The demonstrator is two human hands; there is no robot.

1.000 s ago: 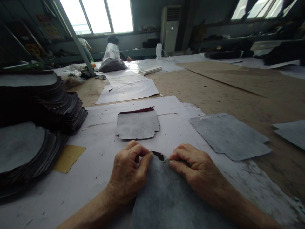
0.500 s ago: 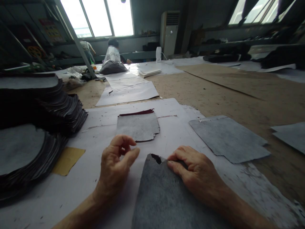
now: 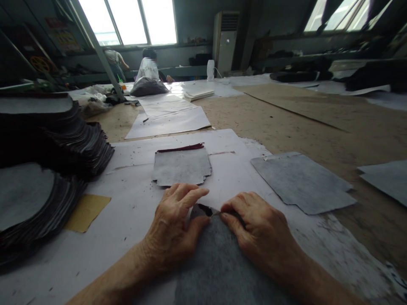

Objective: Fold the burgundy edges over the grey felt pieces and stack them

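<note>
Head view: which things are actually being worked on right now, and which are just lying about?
In hand:
grey sheet, far edge pinched
left hand
right hand

Lying about:
small grey piece
larger grey piece
dark stacks
yellow scrap
white paper underneath

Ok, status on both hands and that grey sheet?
Left hand and right hand both pressing the far edge of the grey felt-like sheet. Sheet flat on white paper. Nothing in the way.
</note>
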